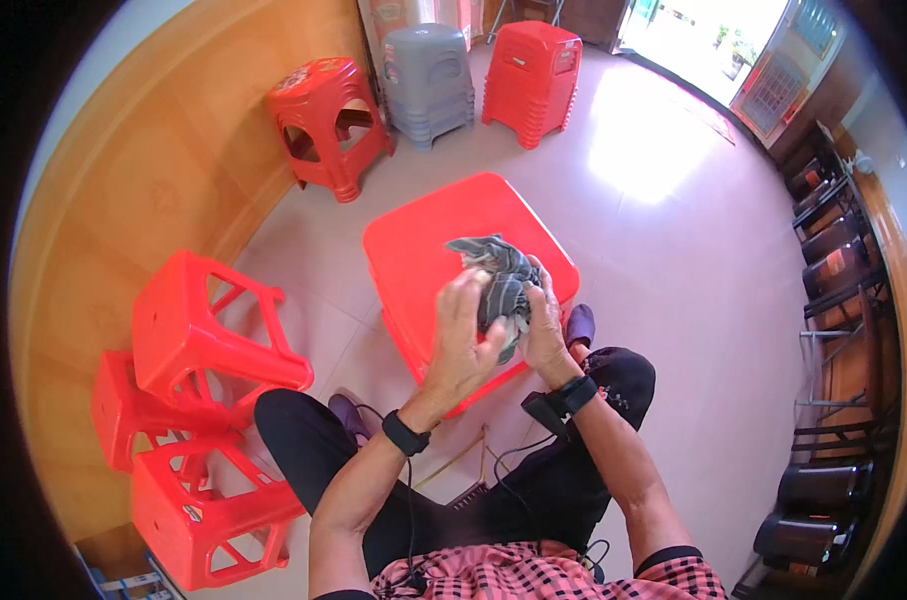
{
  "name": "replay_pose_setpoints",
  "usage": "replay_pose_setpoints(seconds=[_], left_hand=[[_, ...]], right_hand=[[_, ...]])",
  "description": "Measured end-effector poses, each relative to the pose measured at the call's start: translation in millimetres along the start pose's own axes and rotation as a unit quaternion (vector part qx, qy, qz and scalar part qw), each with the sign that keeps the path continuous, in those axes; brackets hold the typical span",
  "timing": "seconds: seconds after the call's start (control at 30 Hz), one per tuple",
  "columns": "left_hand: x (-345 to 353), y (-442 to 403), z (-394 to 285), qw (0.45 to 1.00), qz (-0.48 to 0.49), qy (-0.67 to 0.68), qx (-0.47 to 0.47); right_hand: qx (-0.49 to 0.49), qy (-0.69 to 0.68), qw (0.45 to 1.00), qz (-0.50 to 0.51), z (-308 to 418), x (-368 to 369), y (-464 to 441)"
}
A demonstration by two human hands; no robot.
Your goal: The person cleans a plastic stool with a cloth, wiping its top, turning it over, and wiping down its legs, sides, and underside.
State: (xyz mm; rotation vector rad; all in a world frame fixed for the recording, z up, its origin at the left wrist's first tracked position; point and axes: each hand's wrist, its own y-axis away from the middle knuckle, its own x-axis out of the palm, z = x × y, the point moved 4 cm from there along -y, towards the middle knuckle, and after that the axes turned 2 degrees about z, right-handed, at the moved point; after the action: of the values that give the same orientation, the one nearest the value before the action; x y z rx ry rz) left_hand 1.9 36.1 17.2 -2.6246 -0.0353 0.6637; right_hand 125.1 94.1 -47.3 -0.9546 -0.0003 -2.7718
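Note:
A crumpled grey cloth (509, 290) with pale stripes is bunched up between my two hands. My right hand (547, 330) grips its right side, fingers curled round the far edge. On the other side my left hand (459, 335) is cupped against the folds, with its thumb and fingertips touching them. One loose corner of fabric sticks out at the top left. Below the hands stands a red plastic square-topped stool or small table (414, 235), between my knees. Part of its top is hidden by the hands and cloth.
Several red stools (189, 330) stand at the left, by the wooden wall. Farther back are another red stool (324, 110), a grey stool stack (429, 85) and a red stool stack (531, 85). Dark folding chairs (839, 265) line the right wall. A bright doorway (704, 40) lies beyond.

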Motion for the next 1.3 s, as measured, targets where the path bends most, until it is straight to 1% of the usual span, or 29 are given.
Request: replay_pose_setpoints(seconds=[0.07,0.1,0.17,0.2,0.23,0.27,0.3,0.33,0.37,0.4,0.43,0.47,0.5,0.57,0.6,0.63,0.7,0.73,0.77,0.83,0.87,0.93,0.97,1.03,1.1,1.17,1.2,1.27,1.3], left_hand=[[-10.4,8.0,7.5,0.984,-0.077,-0.153,0.044],[-32.6,19.2,20.6,0.983,-0.077,-0.164,0.045],[-31.8,40.2,43.7,0.973,-0.099,-0.209,-0.017],[-29.2,47.1,49.6,0.962,-0.11,-0.25,-0.031],[-28.7,50.0,56.6,0.962,-0.116,-0.244,-0.034],[-30.2,53.9,64.8,0.957,-0.152,-0.237,-0.067],[-29.6,57.9,73.3,0.95,-0.188,-0.229,-0.099],[-25.6,65.4,82.3,0.955,-0.221,-0.147,-0.13],[-16.8,68.7,87.8,0.955,-0.223,-0.141,-0.136],[-7.8,73.3,96.5,0.949,-0.255,-0.054,-0.179],[-1.4,76.9,103.3,0.933,-0.284,0.034,-0.22],[-0.8,78.6,103.2,0.931,-0.286,0.038,-0.224],[-1.2,78.1,102.3,0.932,-0.269,0.041,-0.238],[-3.1,75.7,101.2,0.931,-0.256,0.049,-0.254],[-3.1,75.0,99.9,0.931,-0.256,0.066,-0.251],[-2.0,74.4,99.2,0.931,-0.255,0.083,-0.247],[0.9,74.9,100.1,0.928,-0.264,0.086,-0.25],[2.2,74.7,102.2,0.924,-0.276,0.085,-0.25],[2.8,74.7,103.8,0.924,-0.277,0.086,-0.248],[1.8,76.4,104.8,0.931,-0.277,0.062,-0.23],[1.4,76.7,104.1,0.931,-0.278,0.061,-0.228],[1.1,74.8,102.2,0.935,-0.266,0.058,-0.226],[0.5,73.9,102.1,0.937,-0.264,0.055,-0.22],[-0.5,73.3,102.8,0.935,-0.265,0.049,-0.229],[-1.8,72.3,102.4,0.937,-0.258,0.044,-0.229],[-4.5,74.2,102.6,0.937,-0.254,0.041,-0.236],[-5.5,73.8,103.9,0.94,-0.251,0.032,-0.23],[-5.5,74.3,104.7,0.94,-0.251,0.026,-0.228],[-6.1,74.2,103.0,0.941,-0.255,0.024,-0.222]], right_hand=[[0.017,-0.009,0.999,-0.033,5.1,-3.5,-1.9],[0.018,-0.018,0.999,-0.029,-3.5,14.7,-1.8],[0.024,0.119,0.99,-0.068,11.1,4.9,-3.6],[-0.076,0.323,0.942,-0.049,21.3,-13.1,-17.3],[-0.063,0.307,0.947,-0.074,33.8,-16.3,-33.9],[-0.048,0.291,0.95,-0.101,49.1,-15.2,-50.0],[-0.081,0.365,0.923,-0.092,69.6,-8.7,-64.4],[-0.079,0.462,0.88,-0.074,88.7,3.5,-71.4],[-0.076,0.554,0.827,-0.055,100.4,13.1,-78.4],[-0.072,0.56,0.824,-0.051,91.0,2.4,-91.9],[-0.039,0.622,0.782,-0.015,68.8,-15.5,-107.9],[-0.006,0.678,0.735,0.02,52.7,-24.6,-116.4],[-0.005,0.681,0.732,0.023,45.8,-19.5,-114.9],[-0.079,0.76,0.643,-0.039,37.4,-1.6,-103.8],[-0.06,0.745,0.663,-0.039,38.4,3.2,-100.2],[-0.059,0.749,0.659,-0.04,36.3,4.1,-97.4],[-0.101,0.722,0.685,-0.005,29.4,10.1,-92.1],[-0.133,0.714,0.687,0.014,21.1,19.1,-90.1],[-0.135,0.715,0.686,0.014,11.8,25.3,-86.3],[-0.122,0.708,0.692,0.068,-5.4,58.3,-69.5],[-0.124,0.707,0.692,0.068,-11.5,71.5,-63.2],[-0.154,0.695,0.69,0.129,-23.0,97.0,-51.9],[-0.159,0.693,0.692,0.125,-25.6,103.2,-48.5],[-0.165,0.642,0.719,0.211,-32.4,113.9,-41.1],[-0.165,0.638,0.722,0.209,-30.4,111.9,-42.3],[-0.126,0.578,0.762,0.264,-26.2,101.8,-47.3],[-0.127,0.576,0.762,0.265,-19.0,97.1,-48.0],[-0.191,0.646,0.703,0.227,4.0,83.6,-47.7],[-0.208,0.671,0.685,0.194,17.1,71.1,-53.6]])
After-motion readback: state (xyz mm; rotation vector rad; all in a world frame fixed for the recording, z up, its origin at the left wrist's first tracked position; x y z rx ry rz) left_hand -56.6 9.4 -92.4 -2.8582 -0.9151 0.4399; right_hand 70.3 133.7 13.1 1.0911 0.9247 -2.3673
